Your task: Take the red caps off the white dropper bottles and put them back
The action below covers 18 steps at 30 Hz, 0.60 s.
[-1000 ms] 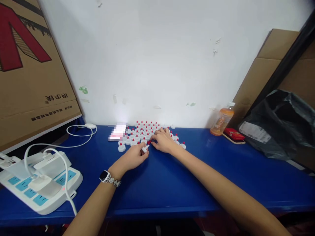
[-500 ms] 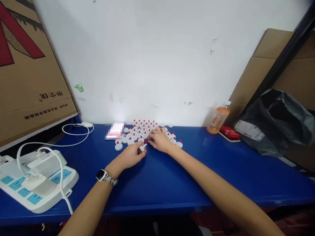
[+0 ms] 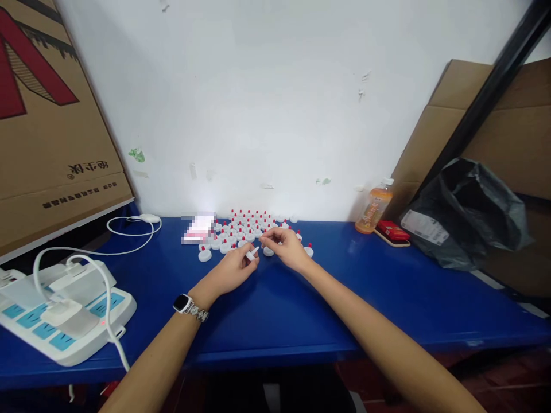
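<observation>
Several white caps with red tips (image 3: 245,225) stand in rows on the blue table (image 3: 301,310), close to the wall. My left hand (image 3: 232,268), a watch on its wrist, pinches a small white piece (image 3: 252,253) just in front of the rows. My right hand (image 3: 284,245) is lifted a little over the right end of the caps, fingers curled in a pinch near the white piece; what they hold is too small to make out. One white cap (image 3: 268,251) lies just under it.
A white power strip (image 3: 64,318) with plugs and a cable lies at the left. A cardboard box (image 3: 47,126) leans at the back left. An orange drink bottle (image 3: 371,207), a red packet (image 3: 392,232), a black plastic bag (image 3: 465,221) and cardboard stand at the right.
My right hand has lifted off the caps and curled into a pinch close to my left hand. My left hand has kept the white piece, barely moving.
</observation>
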### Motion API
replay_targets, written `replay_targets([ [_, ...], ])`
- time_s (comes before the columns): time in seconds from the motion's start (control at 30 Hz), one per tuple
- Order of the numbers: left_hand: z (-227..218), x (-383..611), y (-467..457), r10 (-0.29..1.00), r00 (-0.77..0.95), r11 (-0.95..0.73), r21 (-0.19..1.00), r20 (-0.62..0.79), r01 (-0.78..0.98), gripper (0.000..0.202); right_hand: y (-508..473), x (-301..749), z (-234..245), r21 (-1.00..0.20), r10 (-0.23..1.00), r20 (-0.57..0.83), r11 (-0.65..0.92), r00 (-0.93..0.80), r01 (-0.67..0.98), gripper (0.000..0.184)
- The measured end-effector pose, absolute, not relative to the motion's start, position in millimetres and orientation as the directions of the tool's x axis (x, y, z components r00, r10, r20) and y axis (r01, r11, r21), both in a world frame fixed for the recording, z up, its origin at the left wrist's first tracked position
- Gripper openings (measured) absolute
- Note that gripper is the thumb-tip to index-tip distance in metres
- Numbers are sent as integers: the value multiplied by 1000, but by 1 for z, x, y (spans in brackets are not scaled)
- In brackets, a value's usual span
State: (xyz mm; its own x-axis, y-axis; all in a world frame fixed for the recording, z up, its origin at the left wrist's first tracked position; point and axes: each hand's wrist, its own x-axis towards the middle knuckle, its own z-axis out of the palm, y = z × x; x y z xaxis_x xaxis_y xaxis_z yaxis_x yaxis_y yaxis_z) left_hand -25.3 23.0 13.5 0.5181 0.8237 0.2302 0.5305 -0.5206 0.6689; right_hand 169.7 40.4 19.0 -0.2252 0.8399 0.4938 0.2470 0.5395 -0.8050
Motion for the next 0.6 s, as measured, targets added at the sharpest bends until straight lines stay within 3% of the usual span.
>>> replay_targets([
  [0.23,14,-24,21,789,535,-591,611,302,527,12,29,161,16,-858,846,476,506,-240,84,27],
  [0.4,11,-18,17,786,516,-601,615,340,510,18,29,153,12,-902,903,425,418,-57,-104,34],
  [0.6,7,-16,17,764,494,-641,578,416,505,27,20,134,11,-854,848,517,521,118,-4,27],
])
